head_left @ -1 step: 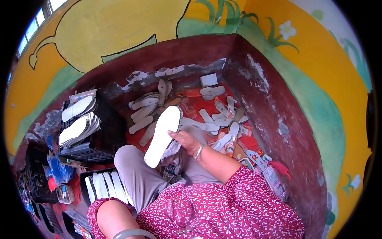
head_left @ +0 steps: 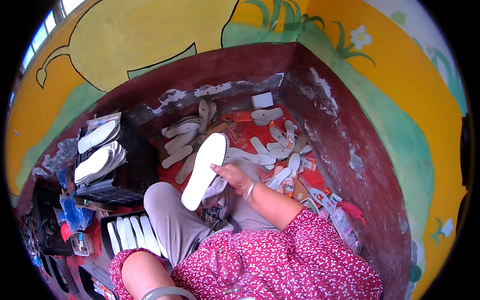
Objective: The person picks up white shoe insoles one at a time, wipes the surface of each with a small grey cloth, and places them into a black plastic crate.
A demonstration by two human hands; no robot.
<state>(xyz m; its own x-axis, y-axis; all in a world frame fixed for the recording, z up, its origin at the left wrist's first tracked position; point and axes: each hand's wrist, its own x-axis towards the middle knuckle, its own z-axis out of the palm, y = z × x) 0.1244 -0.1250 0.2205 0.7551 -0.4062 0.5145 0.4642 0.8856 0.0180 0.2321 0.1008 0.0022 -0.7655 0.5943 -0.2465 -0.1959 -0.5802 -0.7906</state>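
My right hand (head_left: 234,177) holds a white shoe insole (head_left: 206,167) by its right edge, thumb on the white face and the other fingers hidden behind it. The insole is tilted above my lap, with a grey, fuzzy rim along one side. Below the hand, a bunched greyish cloth (head_left: 216,194) lies between my legs. My left forearm (head_left: 150,275), with a bangle, runs out of the picture at the lower left, so that hand is out of sight. Near that arm, a dark tray (head_left: 106,235) holds several white insoles (head_left: 136,232) standing in a row.
To the left, a black plastic crate (head_left: 137,172) carries two stacks of white insoles (head_left: 99,162). More insoles (head_left: 182,135) lie scattered over a red floor covering ahead, beside a white box (head_left: 262,100). A peeling wall (head_left: 345,125) closes in the right side. A blue plastic bag (head_left: 77,212) sits far left.
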